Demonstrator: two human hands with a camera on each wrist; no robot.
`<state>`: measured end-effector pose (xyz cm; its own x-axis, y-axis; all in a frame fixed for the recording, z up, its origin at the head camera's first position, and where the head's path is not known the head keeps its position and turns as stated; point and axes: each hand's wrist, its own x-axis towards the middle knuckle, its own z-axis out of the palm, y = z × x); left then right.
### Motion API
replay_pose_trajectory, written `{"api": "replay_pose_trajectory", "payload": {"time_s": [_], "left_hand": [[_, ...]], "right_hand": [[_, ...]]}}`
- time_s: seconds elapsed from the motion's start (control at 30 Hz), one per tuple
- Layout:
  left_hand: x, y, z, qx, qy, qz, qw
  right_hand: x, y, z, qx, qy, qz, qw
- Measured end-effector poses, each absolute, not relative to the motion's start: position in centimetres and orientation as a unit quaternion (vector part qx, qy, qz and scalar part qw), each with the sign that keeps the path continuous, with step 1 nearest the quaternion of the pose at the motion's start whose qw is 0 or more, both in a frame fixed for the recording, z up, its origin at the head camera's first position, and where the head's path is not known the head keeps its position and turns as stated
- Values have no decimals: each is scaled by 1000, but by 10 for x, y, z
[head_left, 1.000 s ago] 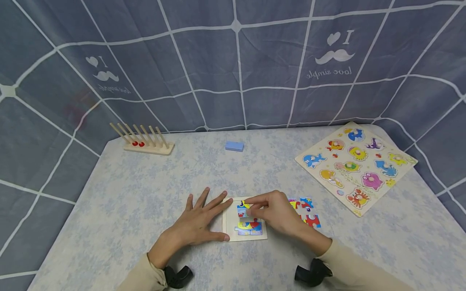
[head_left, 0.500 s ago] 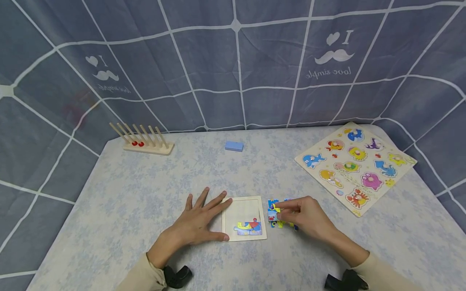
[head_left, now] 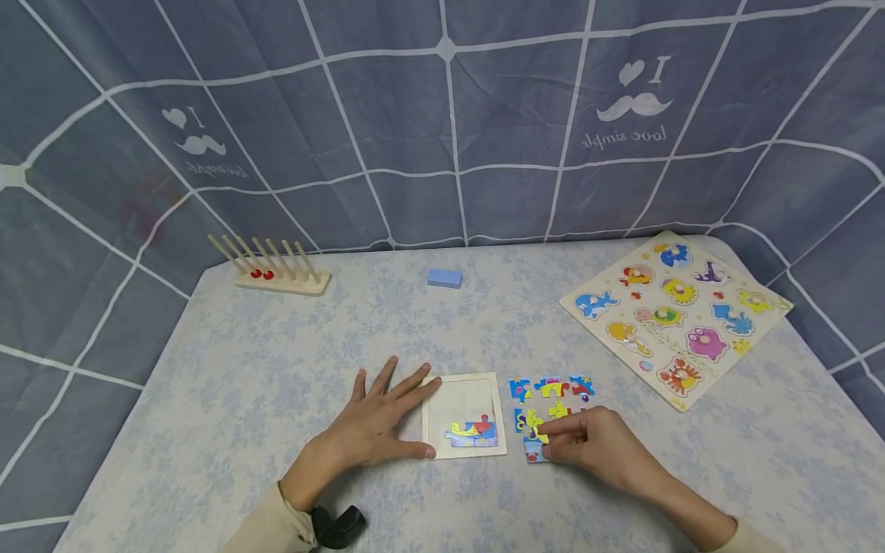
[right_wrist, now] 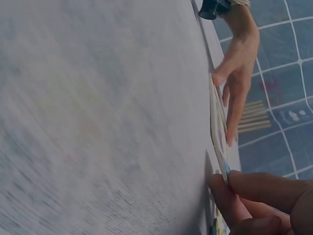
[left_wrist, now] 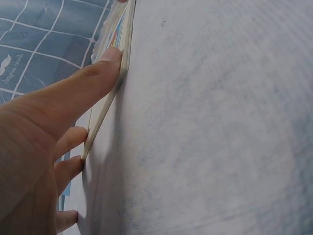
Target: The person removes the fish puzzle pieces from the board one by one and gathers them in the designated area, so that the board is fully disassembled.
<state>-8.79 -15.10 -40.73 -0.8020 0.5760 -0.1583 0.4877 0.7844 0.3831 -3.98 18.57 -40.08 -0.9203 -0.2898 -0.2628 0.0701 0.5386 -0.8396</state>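
A square wooden puzzle tray lies at the near middle of the table, with a few joined jigsaw pieces in its lower right corner. My left hand rests on the tray's left edge, fingers spread and straight, thumb on the lower left corner. To the right of the tray, my right hand pinches a jigsaw piece with blue and yellow print between thumb and forefinger. Several loose jigsaw pieces lie just beyond that hand, some partly hidden by it. In the right wrist view the pinched piece appears edge-on.
A wooden sea-animal peg board lies at the right. At the back stand a blue block and a wooden peg rack with two red beads. A grey-blue curtain hangs behind the table.
My right hand has lifted the jigsaw piece out from over the tray and carried it right and nearer, to the near side of the loose pieces. The left hand has stayed put.
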Motion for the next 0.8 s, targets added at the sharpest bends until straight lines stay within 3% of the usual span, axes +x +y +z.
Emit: {"api": "replay_pose_trajectory", "payload": {"time_s": [0.5, 0.8], "left_hand": [[-87, -151, -408, 284, 935, 163, 135], [-87, -151, -409, 283, 936, 162, 133]], "right_hand": [[-31, 179, -403, -79, 855, -474, 195], [-28, 178, -400, -84, 880, -437, 165]]}}
